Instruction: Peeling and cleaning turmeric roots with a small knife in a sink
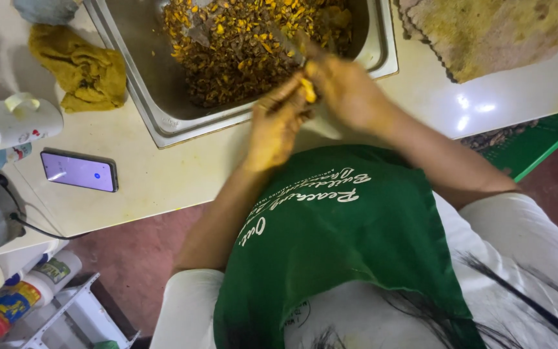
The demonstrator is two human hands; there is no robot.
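Both hands are meeting just past the near rim of a steel tray (pixel 156 123), at about twelve o'clock from the person's chest. The left hand (pixel 276 126) is closing its fingers around a small yellow-orange piece (pixel 308 90), pinching it at the tip; the palm and fingers are stained yellow. The right hand (pixel 350 90) is wrapping shut around the handle of a knife (pixel 289 45), whose blade is pointing toward eleven o'clock over the tray — the blade is blurred, so its edge is hard to make out. The yellow piece is sitting between the two hands, touching both, just beside the tray's near edge.

The tray is holding a heap of orange and brown peelings (pixel 247 45). At nine o'clock from the hands a phone (pixel 79 171) is lying flat on the pale counter (pixel 182 168) with its screen lit. Farther out toward ten o'clock a crumpled yellow cloth (pixel 82 68) is resting beside the tray, and a white mug (pixel 11 123) is lying tipped on its side. A stained mat (pixel 498 32) is lying at two o'clock.
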